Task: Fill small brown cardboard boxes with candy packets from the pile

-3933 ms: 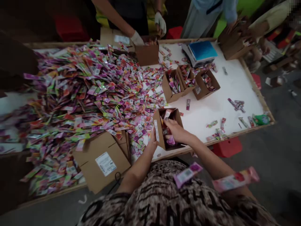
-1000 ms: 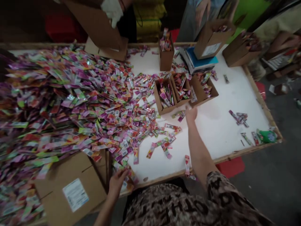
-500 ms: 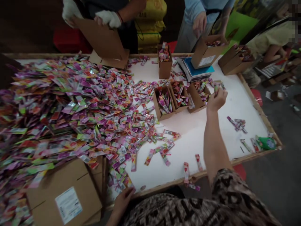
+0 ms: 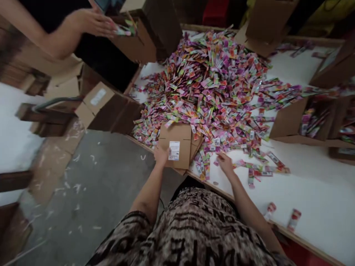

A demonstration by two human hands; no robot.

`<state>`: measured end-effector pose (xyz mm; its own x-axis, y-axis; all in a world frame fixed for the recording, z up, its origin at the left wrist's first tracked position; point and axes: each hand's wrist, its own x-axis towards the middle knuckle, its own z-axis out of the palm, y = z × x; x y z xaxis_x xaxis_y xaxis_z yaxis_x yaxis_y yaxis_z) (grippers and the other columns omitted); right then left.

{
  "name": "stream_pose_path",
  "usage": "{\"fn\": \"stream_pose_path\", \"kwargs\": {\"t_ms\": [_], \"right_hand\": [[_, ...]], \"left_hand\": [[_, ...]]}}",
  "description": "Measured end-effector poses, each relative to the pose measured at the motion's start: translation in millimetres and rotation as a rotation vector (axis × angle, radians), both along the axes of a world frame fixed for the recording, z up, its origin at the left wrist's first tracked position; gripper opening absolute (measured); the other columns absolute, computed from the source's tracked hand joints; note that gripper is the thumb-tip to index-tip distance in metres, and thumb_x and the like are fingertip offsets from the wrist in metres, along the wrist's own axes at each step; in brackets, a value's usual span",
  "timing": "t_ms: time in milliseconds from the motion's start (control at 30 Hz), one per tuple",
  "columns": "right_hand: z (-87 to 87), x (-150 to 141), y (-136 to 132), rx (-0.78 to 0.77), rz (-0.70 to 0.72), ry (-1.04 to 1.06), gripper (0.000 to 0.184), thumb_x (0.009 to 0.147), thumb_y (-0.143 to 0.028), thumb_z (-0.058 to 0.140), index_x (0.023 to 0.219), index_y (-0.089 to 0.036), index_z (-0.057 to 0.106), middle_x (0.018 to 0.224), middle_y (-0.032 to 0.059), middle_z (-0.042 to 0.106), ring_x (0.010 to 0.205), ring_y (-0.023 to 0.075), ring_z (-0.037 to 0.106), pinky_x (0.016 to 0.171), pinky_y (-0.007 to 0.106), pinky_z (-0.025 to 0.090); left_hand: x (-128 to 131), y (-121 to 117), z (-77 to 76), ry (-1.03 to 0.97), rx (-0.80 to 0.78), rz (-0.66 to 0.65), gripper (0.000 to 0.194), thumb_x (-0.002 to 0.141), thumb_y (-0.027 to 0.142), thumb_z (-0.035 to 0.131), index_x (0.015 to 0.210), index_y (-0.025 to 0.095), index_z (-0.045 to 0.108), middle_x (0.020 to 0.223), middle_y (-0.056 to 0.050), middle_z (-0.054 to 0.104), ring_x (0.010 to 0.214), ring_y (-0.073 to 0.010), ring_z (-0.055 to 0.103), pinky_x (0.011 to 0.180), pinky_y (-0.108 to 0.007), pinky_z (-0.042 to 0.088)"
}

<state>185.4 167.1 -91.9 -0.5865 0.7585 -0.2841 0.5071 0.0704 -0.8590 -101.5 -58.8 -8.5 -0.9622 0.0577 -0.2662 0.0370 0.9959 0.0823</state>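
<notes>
My left hand (image 4: 161, 154) grips the left edge of a flattened cardboard box (image 4: 183, 133) with a white printed label (image 4: 174, 150). More folded cardboard (image 4: 196, 143) shows beneath it at the right. Over the white table, right of that stack, my right hand (image 4: 225, 163) hovers with fingers loosely bent and a little apart; I see nothing in it. Close to its fingertips lie small colourful stick sachets (image 4: 206, 164). Behind both hands spreads a big heap of the same sachets (image 4: 205, 85).
Open cartons (image 4: 288, 118) holding sachets stand at the right. Loose sachets (image 4: 294, 220) lie near the table's front edge. At the upper left, another person's hand (image 4: 91, 23) holds sachets by a carton (image 4: 138, 40). Brown cartons (image 4: 111, 107) stand beside the table's left edge; scraps litter the floor.
My view has swung left. My right hand has come back from the cartons at the right towards the folded boxes. My left hand has moved from the table edge onto the flattened box.
</notes>
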Motion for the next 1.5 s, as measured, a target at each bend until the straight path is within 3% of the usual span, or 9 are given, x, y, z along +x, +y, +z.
{"fn": "stream_pose_path", "kwargs": {"t_ms": [167, 333, 467, 700, 833, 1000, 1100, 1300, 1500], "right_hand": [[13.3, -146.1, -88.7, -0.095, 0.335, -0.148, 0.046, 0.082, -0.023, 0.067, 0.127, -0.017, 0.068, 0.108, 0.0104, 0.076, 0.093, 0.022, 0.072, 0.09, 0.037, 0.057], [23.3, -164.5, -95.8, -0.048, 0.398, -0.302, 0.043, 0.081, -0.022, 0.071, 0.123, -0.014, 0.069, 0.108, 0.0123, 0.075, 0.098, 0.0258, 0.071, 0.091, 0.038, 0.055], [51.6, -158.8, -77.6, -0.085, 0.416, -0.265, 0.047, 0.077, -0.019, 0.074, 0.124, -0.015, 0.069, 0.112, 0.0124, 0.074, 0.105, 0.0294, 0.07, 0.095, 0.042, 0.055], [167.1, -193.4, -50.9, 0.249, 0.048, 0.365, 0.053, 0.081, -0.054, 0.075, 0.122, -0.022, 0.064, 0.123, 0.0096, 0.068, 0.119, 0.0267, 0.061, 0.107, 0.042, 0.046], [170.8, -197.5, -65.7, 0.128, -0.151, 0.381, 0.043, 0.078, -0.06, 0.074, 0.094, -0.022, 0.063, 0.094, 0.0032, 0.067, 0.091, 0.0209, 0.063, 0.091, 0.036, 0.051], [146.9, -175.2, -79.6, -0.03, -0.157, 0.427, 0.055, 0.073, -0.053, 0.076, 0.116, -0.021, 0.063, 0.102, 0.005, 0.067, 0.098, 0.0225, 0.064, 0.101, 0.041, 0.048], [157.2, -169.9, -82.2, -0.104, -0.055, 0.515, 0.075, 0.074, -0.049, 0.078, 0.14, -0.023, 0.054, 0.123, 0.0084, 0.065, 0.119, 0.025, 0.06, 0.113, 0.043, 0.041], [159.4, -181.4, -89.5, -0.153, 0.135, 0.575, 0.096, 0.07, -0.049, 0.085, 0.153, -0.028, 0.042, 0.147, 0.0078, 0.056, 0.141, 0.0257, 0.047, 0.122, 0.042, 0.031], [136.4, -161.3, -73.7, 0.214, 0.183, 0.245, 0.035, 0.083, -0.036, 0.076, 0.114, -0.02, 0.074, 0.119, 0.0109, 0.072, 0.12, 0.0272, 0.062, 0.111, 0.047, 0.043]], "left_hand": [[-28.5, -36.4, -9.9, -0.13, 0.138, 0.04, 0.061, 0.076, 0.042, 0.076, 0.125, 0.01, 0.061, 0.131, -0.026, 0.06, 0.128, -0.0415, 0.055, 0.101, -0.049, 0.046], [-63.3, -75.3, 13.8, -0.261, 0.569, 0.082, 0.045, 0.061, 0.035, 0.079, 0.098, 0.017, 0.06, 0.096, -0.008, 0.07, 0.089, -0.0238, 0.068, 0.083, -0.037, 0.054], [-78.5, -93.1, 63.1, -0.464, 0.909, -0.135, 0.05, 0.056, 0.039, 0.082, 0.095, 0.018, 0.06, 0.088, -0.004, 0.071, 0.08, -0.0207, 0.068, 0.077, -0.034, 0.055], [-74.3, -63.3, 140.4, -0.1, 0.747, -0.867, 0.027, 0.09, 0.038, 0.061, 0.106, 0.023, 0.077, 0.102, -0.008, 0.078, 0.096, -0.0252, 0.071, 0.089, -0.038, 0.053], [-72.9, -65.0, 127.3, 0.029, 0.716, -0.853, 0.031, 0.09, 0.042, 0.064, 0.112, 0.024, 0.078, 0.098, -0.009, 0.078, 0.091, -0.0269, 0.071, 0.093, -0.041, 0.051], [-62.8, -92.3, 83.2, -0.026, 0.997, -0.08, 0.058, 0.079, 0.061, 0.072, 0.116, 0.016, 0.072, 0.108, -0.013, 0.075, 0.102, -0.0279, 0.069, 0.094, -0.04, 0.053], [-44.5, -84.7, 73.8, -0.214, 1.21, 0.077, 0.06, 0.086, 0.062, 0.063, 0.124, 0.017, 0.066, 0.121, -0.014, 0.071, 0.113, -0.0262, 0.066, 0.098, -0.038, 0.052], [-34.3, -52.0, 94.2, -0.125, 1.374, -0.205, 0.064, 0.091, 0.049, 0.065, 0.148, 0.025, 0.05, 0.154, -0.01, 0.052, 0.142, -0.0247, 0.049, 0.118, -0.04, 0.038], [-35.3, -79.8, 82.3, -0.437, 0.937, -0.94, 0.027, 0.075, 0.046, 0.079, 0.096, 0.028, 0.079, 0.104, -0.009, 0.078, 0.133, -0.0361, 0.051, 0.116, -0.061, 0.034]]}}
